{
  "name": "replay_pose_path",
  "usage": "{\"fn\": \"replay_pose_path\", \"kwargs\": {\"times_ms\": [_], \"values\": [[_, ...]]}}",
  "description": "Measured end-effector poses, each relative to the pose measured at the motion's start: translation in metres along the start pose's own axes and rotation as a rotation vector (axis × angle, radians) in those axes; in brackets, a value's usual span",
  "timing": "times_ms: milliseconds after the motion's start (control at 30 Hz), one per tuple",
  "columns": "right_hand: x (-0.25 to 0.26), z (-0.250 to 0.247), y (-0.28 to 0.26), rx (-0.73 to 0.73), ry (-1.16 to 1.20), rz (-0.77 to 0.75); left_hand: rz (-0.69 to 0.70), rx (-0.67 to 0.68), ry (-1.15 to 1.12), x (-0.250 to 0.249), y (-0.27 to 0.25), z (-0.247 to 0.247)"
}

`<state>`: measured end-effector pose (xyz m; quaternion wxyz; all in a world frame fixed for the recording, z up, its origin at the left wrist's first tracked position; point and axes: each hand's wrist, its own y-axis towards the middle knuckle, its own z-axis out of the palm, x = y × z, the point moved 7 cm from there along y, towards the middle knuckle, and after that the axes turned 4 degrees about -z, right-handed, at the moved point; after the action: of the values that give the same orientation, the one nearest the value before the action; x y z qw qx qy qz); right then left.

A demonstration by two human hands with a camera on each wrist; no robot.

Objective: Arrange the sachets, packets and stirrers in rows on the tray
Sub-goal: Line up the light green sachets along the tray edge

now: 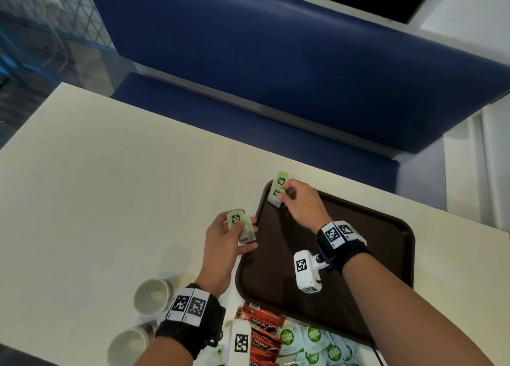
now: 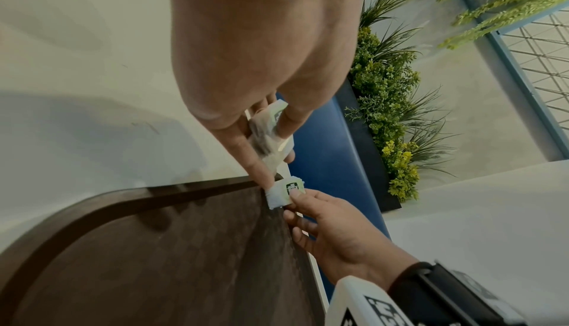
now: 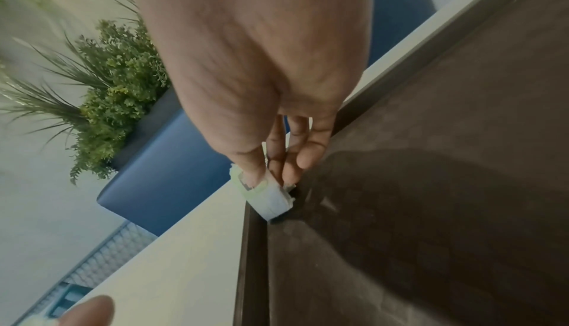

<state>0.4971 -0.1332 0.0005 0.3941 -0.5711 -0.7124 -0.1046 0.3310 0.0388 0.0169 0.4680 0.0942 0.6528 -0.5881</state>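
While the right hand [image 1: 299,205] pinches a green-and-white tea bag [image 1: 278,192] between thumb and fingertips, its lower edge meets the tray's far left corner, tilted against the raised rim. The tray [image 1: 386,236] is dark brown plastic, rectangular with rounded corners and a finely textured floor. The left hand [image 1: 226,244] hangs just beside the tray's left rim, over the table, fingers and thumb curled round a small bundle of tea bags [image 1: 240,225]: soft papery pouches with dark leaf showing through and glossy green tags on top. Near the tray's near edge lies a loose heap of flat foil packets: red ones [image 1: 262,327] and, right of them, pale blue-white sachets [image 1: 311,341] with round green logos. Left of that heap, well apart from the tray, stand two round pale paper cups [image 1: 153,296]. The table [image 1: 110,186] is smooth and cream. Beyond the tray's far edge runs a blue padded bench [image 1: 276,76].
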Motion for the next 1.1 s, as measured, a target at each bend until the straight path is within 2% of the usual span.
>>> {"fn": "replay_pose_path", "kwargs": {"times_ms": [400,700,900,1000,1100], "values": [[-0.009,0.000,0.014,-0.132,-0.110,0.001,-0.006,-0.033,0.019,0.001,0.004,-0.007],[-0.018,-0.015,-0.007,-0.298,0.024,0.073,0.011,0.012,-0.012,-0.002,0.002,0.006],[-0.035,0.012,-0.033,-0.210,0.216,0.245,0.028,0.035,0.016,-0.006,-0.007,0.019],[-0.015,0.018,-0.047,-0.187,0.378,0.239,0.036,0.024,0.068,-0.006,-0.010,0.021],[0.019,0.019,-0.066,0.007,0.661,0.198,0.032,0.019,0.071,-0.008,-0.012,0.019]]}}
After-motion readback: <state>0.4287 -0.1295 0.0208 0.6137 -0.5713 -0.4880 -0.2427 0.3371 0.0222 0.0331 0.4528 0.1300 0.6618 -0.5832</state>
